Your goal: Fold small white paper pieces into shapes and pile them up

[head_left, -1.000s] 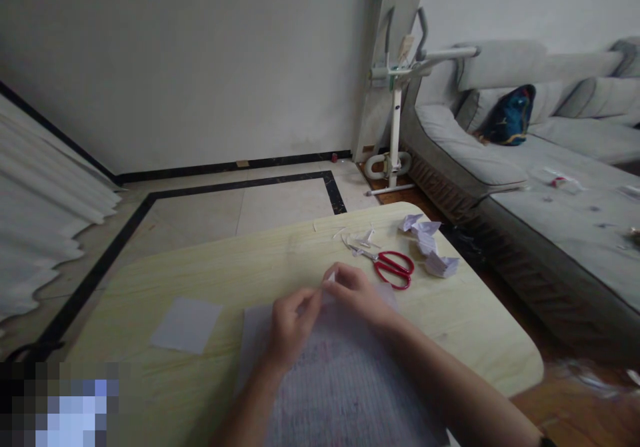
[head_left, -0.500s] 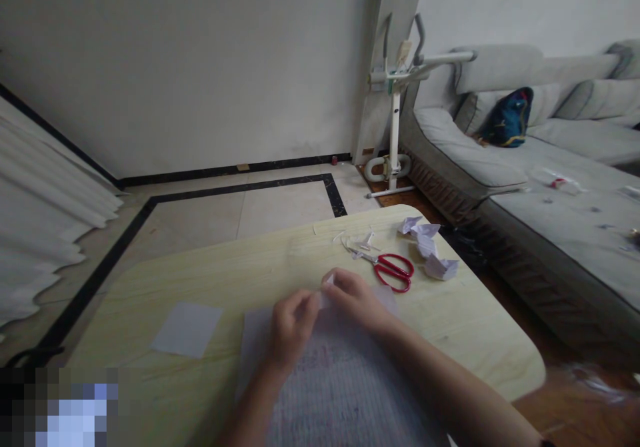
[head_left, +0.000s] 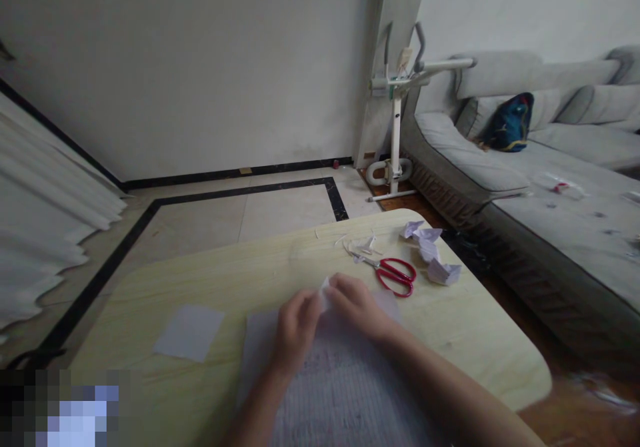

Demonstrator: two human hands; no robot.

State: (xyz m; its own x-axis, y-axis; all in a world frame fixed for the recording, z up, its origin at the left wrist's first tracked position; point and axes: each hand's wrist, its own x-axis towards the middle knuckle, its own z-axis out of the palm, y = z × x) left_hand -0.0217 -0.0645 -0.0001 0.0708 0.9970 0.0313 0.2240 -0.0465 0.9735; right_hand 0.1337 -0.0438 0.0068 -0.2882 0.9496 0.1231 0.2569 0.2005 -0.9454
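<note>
Between my hands is a small piece of folded white paper, its pointed tip showing above the fingers. My left hand pinches it from the left, and my right hand grips it from the right; most of the paper is hidden by the fingers. Under both hands lies a large lined sheet with handwriting. Red-handled scissors rest beyond my right hand, blades pointing left. A square of white paper lies flat to the left.
Folded paper pieces stand near the table's far right corner. Paper scraps lie by the scissor blades. The wooden table has rounded corners. A grey sofa and a white exercise machine stand beyond.
My hands remain together on the folded paper, with the fingers shifted slightly and more of its tip showing. The whole view has tilted up a little.
</note>
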